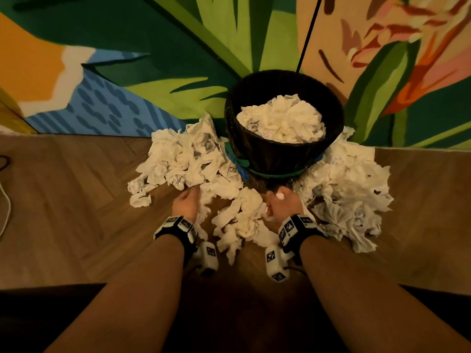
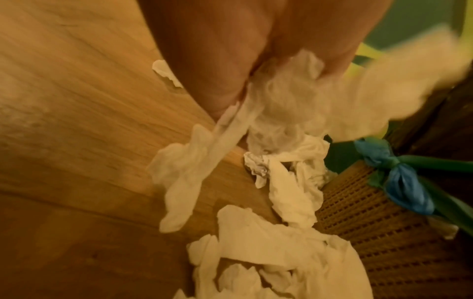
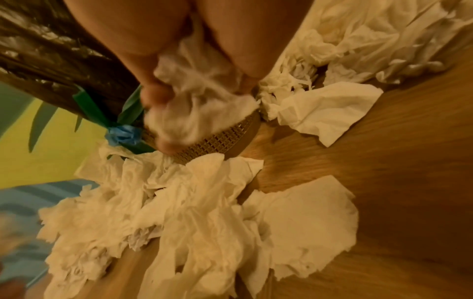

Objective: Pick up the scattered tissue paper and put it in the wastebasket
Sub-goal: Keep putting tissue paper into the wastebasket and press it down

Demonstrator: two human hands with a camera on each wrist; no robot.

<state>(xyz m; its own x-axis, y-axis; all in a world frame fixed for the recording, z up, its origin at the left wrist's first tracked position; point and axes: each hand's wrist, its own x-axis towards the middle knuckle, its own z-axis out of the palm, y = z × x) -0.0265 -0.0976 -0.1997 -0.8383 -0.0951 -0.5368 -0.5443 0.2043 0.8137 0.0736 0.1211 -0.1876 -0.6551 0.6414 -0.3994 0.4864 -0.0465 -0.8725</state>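
A dark wicker wastebasket (image 1: 277, 156) lined with a black bag stands against the painted wall, heaped with white tissue (image 1: 281, 121). Crumpled tissue lies on the floor to its left (image 1: 183, 159), in front (image 1: 242, 217) and to its right (image 1: 349, 187). My left hand (image 1: 187, 203) is low at the edge of the left pile; in the left wrist view its fingers (image 2: 217, 85) pinch a wad of tissue (image 2: 276, 105). My right hand (image 1: 281, 202) is just in front of the basket's base, its fingers curled round a wad of tissue (image 3: 197, 105).
A green and blue band (image 1: 277, 174) is tied round the basket (image 2: 371, 212). The floor (image 1: 76, 200) is herringbone wood. The painted wall (image 1: 127, 72) stands right behind the basket. A cable (image 1: 5, 200) lies at the far left edge.
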